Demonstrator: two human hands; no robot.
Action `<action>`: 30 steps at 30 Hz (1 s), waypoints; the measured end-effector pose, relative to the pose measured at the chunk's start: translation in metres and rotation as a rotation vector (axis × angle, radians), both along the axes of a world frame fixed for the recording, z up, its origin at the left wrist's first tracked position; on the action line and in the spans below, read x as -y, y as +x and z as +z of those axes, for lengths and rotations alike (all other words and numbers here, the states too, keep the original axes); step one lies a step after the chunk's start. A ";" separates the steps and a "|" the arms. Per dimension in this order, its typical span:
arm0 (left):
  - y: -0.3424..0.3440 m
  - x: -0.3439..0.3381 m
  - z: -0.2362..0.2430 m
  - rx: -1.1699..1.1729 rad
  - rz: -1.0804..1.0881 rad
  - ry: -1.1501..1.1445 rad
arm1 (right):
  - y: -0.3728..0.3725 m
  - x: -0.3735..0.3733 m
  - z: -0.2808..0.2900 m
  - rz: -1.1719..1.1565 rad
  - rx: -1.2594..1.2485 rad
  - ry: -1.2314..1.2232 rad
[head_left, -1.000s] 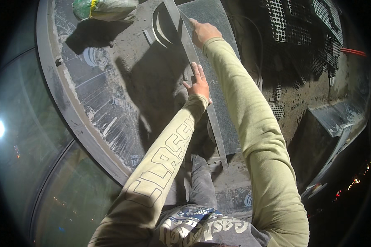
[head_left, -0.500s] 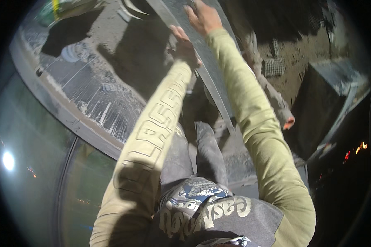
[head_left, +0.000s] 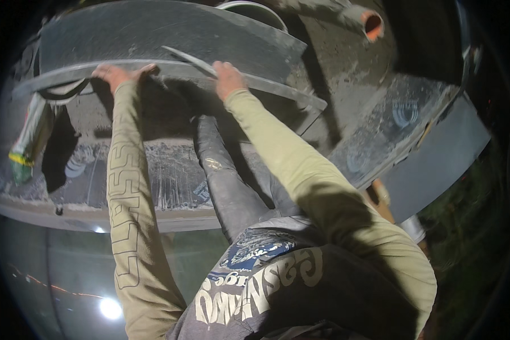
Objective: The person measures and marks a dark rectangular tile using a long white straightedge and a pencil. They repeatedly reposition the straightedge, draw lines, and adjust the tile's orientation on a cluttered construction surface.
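A long curved metal strip (head_left: 292,90) runs across the front edge of a dark grey curved panel (head_left: 113,39). My left hand (head_left: 122,73) rests on the strip toward its left part, thumb and fingers apart. My right hand (head_left: 228,79) is closed on a thin, pale, pointed piece (head_left: 188,56), which slants up leftward over the panel. Below the strip, my leg (head_left: 221,175) stands between my forearms.
A white-and-green sack (head_left: 34,136) lies at left, a pale ring (head_left: 238,5) behind the panel, and an orange-mouthed pipe (head_left: 372,25) at upper right. A dusty stained board (head_left: 391,124) and grey sheet (head_left: 436,164) are at right; glass (head_left: 79,266) borders the lower edge.
My view has swung round, so the strip and panel now run crosswise instead of lengthwise. My hands sit farther apart, side by side along the strip; the pointed piece in my right hand shows more clearly.
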State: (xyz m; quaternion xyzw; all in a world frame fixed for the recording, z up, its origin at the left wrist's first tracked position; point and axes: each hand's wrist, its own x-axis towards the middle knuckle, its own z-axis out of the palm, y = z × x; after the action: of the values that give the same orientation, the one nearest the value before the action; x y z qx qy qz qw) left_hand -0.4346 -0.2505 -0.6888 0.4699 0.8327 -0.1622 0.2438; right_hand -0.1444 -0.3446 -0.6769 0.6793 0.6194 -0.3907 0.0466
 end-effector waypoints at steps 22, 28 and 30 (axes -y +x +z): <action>0.117 0.069 -0.069 0.481 -0.196 -0.171 | 0.019 0.029 -0.030 -0.550 -0.401 0.044; 0.145 0.068 -0.046 0.458 -0.392 -0.111 | 0.053 0.085 -0.037 -0.766 -0.520 0.178; 0.131 0.068 -0.040 0.498 -0.160 -0.062 | 0.107 0.106 0.018 -0.824 -0.523 0.041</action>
State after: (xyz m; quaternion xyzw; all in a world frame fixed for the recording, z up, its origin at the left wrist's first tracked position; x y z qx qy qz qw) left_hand -0.3032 -0.3184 -0.7284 0.5522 0.7017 -0.0857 0.4420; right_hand -0.0376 -0.4508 -0.6594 0.7478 0.2976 -0.5220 -0.2824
